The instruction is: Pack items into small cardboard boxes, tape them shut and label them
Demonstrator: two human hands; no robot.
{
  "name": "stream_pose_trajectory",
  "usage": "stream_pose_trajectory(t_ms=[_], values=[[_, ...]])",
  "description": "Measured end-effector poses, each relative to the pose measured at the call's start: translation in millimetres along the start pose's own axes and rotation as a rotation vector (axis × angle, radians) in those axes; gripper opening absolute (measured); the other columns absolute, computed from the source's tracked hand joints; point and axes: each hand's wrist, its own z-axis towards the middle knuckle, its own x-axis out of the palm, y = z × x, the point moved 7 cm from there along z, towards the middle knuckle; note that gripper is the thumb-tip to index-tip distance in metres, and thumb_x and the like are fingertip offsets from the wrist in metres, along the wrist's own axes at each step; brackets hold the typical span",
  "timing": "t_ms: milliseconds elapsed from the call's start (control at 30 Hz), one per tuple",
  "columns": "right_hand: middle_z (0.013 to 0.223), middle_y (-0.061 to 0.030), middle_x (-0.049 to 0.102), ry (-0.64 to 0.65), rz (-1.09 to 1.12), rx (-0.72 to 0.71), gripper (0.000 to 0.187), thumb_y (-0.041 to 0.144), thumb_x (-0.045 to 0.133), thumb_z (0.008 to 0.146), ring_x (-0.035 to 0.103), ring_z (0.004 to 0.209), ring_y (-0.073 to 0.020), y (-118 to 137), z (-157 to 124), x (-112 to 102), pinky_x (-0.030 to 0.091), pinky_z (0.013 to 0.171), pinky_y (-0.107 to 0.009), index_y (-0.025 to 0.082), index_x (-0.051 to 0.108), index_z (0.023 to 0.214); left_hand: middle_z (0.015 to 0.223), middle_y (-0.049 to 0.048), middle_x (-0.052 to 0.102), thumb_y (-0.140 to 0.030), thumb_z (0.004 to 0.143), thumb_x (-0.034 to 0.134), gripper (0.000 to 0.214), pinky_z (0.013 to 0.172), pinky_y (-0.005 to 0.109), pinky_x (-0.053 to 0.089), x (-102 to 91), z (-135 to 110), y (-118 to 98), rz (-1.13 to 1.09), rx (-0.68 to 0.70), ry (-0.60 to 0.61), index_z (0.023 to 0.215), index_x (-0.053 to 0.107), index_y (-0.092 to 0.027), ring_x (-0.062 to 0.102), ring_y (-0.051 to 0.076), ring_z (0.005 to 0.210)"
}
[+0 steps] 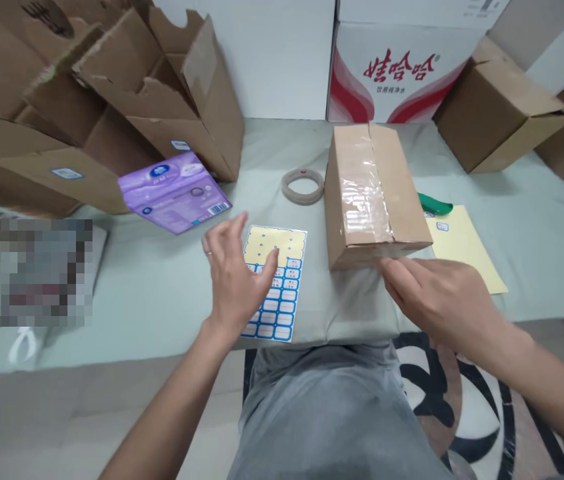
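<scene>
Brown cardboard box sits flat w/ clear packing tape over the top seam & down the front, looks sealed, and just left of it there's a sheet of blue-bordered labels lying flat, top part bare yellow backing, rest still full of stickers.

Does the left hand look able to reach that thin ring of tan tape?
Probably yes. Only the flat blue-and-yellow label sheet under the left hand and pale green cloth lie before the tan tape ring; the taped cardboard box stands beside the ring, not between.
</scene>
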Motion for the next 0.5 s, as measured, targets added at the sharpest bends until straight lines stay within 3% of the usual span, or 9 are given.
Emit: stream_pose_trajectory(t_ms=[100, 167, 333, 500], values=[[0.05, 0.0024, 0.046, 0.04, -0.119, -0.147, 0.029, -0.005, 0.038, 0.081, 0.042, 0.041, -0.0131, 5.5, 13.0, 3.0, 0.02, 0.046, -0.028, 0.018, 0.05, 0.066, 0.124, 0.0139, 0.05, -0.033, 0.083, 0.066, 0.056, 0.102, 0.05, 0.042, 0.1, -8.5, -52.7, -0.055, 0.331, -0.011, 0.135, 0.046, -0.022, 0.048, 0.03, 0.118], [0.051, 0.0011, 0.049, 0.037, -0.17, -0.208, 0.026, -0.002, 0.04, 0.083, 0.047, 0.043, -0.0142, 9.6, 17.9, 6.8, 0.02, 0.047, -0.028, 0.017, 0.053, 0.07, 0.131, 0.0151, 0.045, -0.036, 0.083, 0.068, 0.062, 0.105, 0.05, 0.04, 6.4, -10.5, -77.2, -0.093, 0.432, 0.011, 0.137, 0.042, -0.023, 0.044, 0.031, 0.124], [0.053, 0.0003, 0.054, -0.038, -0.234, -0.282, 0.021, 0.003, 0.042, 0.089, 0.048, 0.044, -0.0141, 13.1, 16.3, 17.4, 0.02, 0.05, -0.029, 0.015, 0.056, 0.078, 0.149, 0.0184, 0.025, -0.034, 0.081, 0.07, 0.072, 0.109, 0.054, 0.038, 37.1, -5.1, -102.0, -0.218, 0.451, 0.118, 0.142, 0.033, -0.024, 0.026, 0.036, 0.142], [0.055, 0.0012, 0.055, -0.118, -0.214, -0.178, 0.02, 0.007, 0.04, 0.092, 0.051, 0.045, -0.0145, 1.6, 15.0, 19.6, 0.026, 0.048, -0.028, 0.014, 0.058, 0.088, 0.14, 0.0147, 0.039, -0.025, 0.082, 0.068, 0.067, 0.11, 0.051, 0.04, 51.0, 0.3, -103.7, -0.362, 0.4, 0.133, 0.139, 0.032, -0.025, 0.041, 0.03, 0.133]])
